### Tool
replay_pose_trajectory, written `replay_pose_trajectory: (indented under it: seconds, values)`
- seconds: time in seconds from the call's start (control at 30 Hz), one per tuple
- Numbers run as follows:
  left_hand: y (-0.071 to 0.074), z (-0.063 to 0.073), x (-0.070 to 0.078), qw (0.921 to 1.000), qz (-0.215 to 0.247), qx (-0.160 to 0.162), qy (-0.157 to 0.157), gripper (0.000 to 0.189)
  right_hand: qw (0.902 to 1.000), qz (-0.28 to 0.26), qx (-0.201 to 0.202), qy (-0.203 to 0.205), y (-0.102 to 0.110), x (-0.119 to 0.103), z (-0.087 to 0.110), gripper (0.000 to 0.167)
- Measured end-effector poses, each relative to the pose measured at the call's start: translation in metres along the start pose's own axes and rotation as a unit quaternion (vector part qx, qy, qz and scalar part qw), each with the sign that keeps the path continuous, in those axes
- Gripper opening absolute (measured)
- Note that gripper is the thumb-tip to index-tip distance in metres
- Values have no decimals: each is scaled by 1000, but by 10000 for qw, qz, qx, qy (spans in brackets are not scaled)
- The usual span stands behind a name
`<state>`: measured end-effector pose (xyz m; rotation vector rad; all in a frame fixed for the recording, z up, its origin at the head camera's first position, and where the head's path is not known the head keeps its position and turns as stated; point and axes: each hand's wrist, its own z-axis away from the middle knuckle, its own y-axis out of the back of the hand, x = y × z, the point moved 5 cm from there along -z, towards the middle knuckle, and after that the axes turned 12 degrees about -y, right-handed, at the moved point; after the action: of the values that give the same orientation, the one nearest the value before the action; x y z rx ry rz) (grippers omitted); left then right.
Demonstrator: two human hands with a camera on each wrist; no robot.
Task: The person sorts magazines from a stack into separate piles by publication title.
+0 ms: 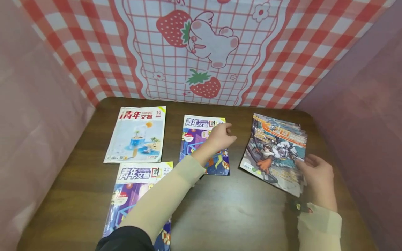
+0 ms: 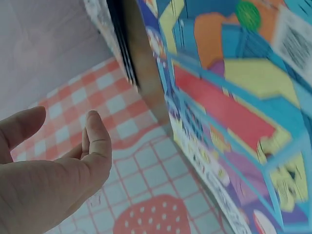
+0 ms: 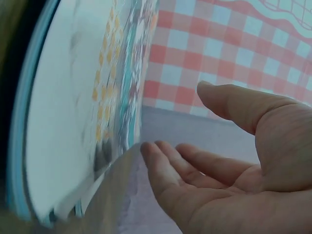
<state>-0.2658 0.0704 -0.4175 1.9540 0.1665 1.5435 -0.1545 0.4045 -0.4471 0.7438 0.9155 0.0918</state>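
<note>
My left hand [image 1: 221, 136] hovers over the upper right part of a purple and blue magazine [image 1: 187, 148] at the table's middle. Its fingers are loosely bent with nothing between them; the left wrist view shows a gap between thumb and fingers. At the right lies a fanned stack of several magazines [image 1: 271, 153], the top one with a grey and orange illustrated cover. My right hand [image 1: 320, 176] is at the stack's right edge, its thumb overlapping the cover in the head view. In the right wrist view, the relaxed fingers [image 3: 165, 173] hold nothing.
A white magazine [image 1: 147, 139] with an ice-pop picture lies at the table's back left. Below it is another purple magazine [image 1: 116, 205], partly covered by my left forearm. A red checked cloth [image 1: 106, 52] hangs behind the brown table [image 1: 220, 209], with pinkish cloth walls at both sides.
</note>
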Motion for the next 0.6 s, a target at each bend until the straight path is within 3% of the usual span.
replay_pose_trajectory:
  seconds: [0.33,0.6]
  values:
    - [45,24,-21,9966,605,537,158,64,9983,-334,-15,469,-20,-28,9,80]
    - [76,45,-33,9943,577,893,71,70,9920,-421,-389,1123,-46,-56,17,76]
